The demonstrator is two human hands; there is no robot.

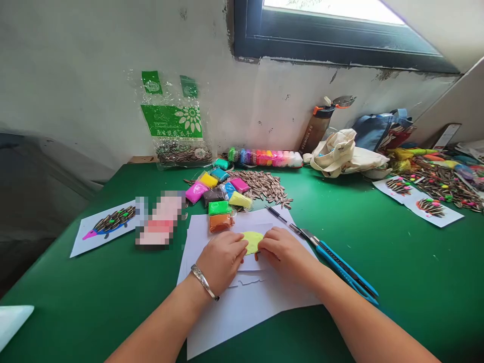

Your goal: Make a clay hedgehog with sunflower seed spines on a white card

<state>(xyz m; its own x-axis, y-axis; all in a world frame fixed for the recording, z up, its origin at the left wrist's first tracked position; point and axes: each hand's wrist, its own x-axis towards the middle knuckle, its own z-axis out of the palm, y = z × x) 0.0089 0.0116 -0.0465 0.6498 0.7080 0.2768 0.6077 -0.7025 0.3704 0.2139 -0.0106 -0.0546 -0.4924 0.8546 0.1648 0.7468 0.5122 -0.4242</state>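
A flat, rounded piece of pale yellow modelling clay (pixel 252 243) lies on a white sheet of paper (pixel 223 327), with small orange-brown bits at its lower edge. My left hand (pixel 224 257) presses its curled fingers against the clay's left edge; a silver bangle circles that wrist. At the right edge of the clay, the bent fingers of my right hand (pixel 283 249) are held together against it. Both sets of fingertips are partly hidden. Just beyond my left hand is an orange-brown clay packet (pixel 220 223).
Several coloured clay packets (pixel 219 207) and loose sunflower seeds (pixel 264 186) lie beyond the paper. A pen (pixel 278 216), a blue-handled cutting tool (pixel 346 269) and finished seed pictures (pixel 109 224) surround it. Along the wall stand a seed bag (pixel 176 126) and a bottle (pixel 317 126).
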